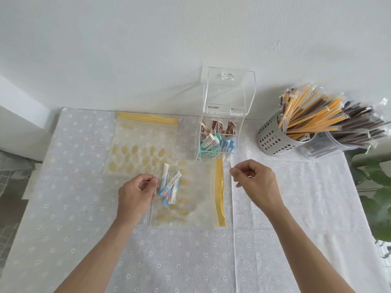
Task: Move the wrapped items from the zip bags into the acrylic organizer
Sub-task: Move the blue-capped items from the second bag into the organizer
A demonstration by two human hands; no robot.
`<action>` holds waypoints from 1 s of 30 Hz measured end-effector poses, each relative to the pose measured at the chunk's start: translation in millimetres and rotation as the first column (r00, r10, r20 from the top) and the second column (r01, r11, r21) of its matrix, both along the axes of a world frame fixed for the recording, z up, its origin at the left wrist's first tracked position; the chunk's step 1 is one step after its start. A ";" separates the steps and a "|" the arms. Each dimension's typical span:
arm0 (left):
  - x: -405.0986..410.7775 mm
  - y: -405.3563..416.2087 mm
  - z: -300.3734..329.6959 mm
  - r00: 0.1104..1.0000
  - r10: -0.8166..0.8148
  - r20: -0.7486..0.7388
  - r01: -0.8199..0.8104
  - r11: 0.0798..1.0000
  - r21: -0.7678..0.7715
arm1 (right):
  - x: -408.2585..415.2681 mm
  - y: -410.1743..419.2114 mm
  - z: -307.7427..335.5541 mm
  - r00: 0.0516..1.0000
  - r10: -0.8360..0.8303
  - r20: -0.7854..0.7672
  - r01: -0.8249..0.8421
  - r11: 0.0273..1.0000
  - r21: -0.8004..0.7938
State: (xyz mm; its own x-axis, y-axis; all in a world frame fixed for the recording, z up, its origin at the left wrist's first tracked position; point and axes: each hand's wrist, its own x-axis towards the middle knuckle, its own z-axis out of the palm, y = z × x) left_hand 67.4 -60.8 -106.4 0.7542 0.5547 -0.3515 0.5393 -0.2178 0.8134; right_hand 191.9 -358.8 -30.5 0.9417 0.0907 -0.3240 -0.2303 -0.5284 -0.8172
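A clear zip bag point(196, 199) with yellow leaf print and a yellow zip strip lies in the middle of the table, zip end to the right. Several blue-and-white wrapped items point(169, 187) sit inside its left end. My left hand point(135, 193) pinches the bag's left edge beside them. My right hand point(256, 178) hovers by the zip end, fingers curled with thumb and forefinger pinched; whether it holds the bag's film is unclear. The acrylic organizer point(220, 153) stands behind with its lid up, holding brown packets at the back and blue and teal ones in front.
A second, flat zip bag point(141, 144) lies to the left of the organizer. A perforated metal cup point(277, 142) full of wrapped yellow and brown sticks stands at the right, with more in a clear bag point(338, 144). Plant leaves point(376, 199) reach in at the right edge.
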 end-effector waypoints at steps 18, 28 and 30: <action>-1.0 3.3 -4.0 1.000 -0.005 0.021 0.006 1.000 -0.016 | -23.7 106.3 -19.9 0.663 0.748 -0.029 -0.744 0.662 0.087; -2.0 5.5 -5.8 0.999 -0.020 0.038 0.021 0.999 -0.033 | -10.3 108.9 -46.6 0.583 0.810 0.063 -0.743 0.563 -0.362; -1.8 5.2 -5.0 0.999 -0.023 0.038 0.024 0.999 -0.033 | -9.8 106.5 -44.4 0.550 0.835 0.002 -0.769 0.508 -0.389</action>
State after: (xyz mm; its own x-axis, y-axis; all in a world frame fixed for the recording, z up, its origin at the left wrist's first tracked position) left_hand 65.6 -55.5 -111.4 0.7800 0.5248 -0.3408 0.5033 -0.2023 0.8401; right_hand 182.1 -252.3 -74.9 0.5541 0.7633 -0.3321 0.5454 -0.6343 -0.5479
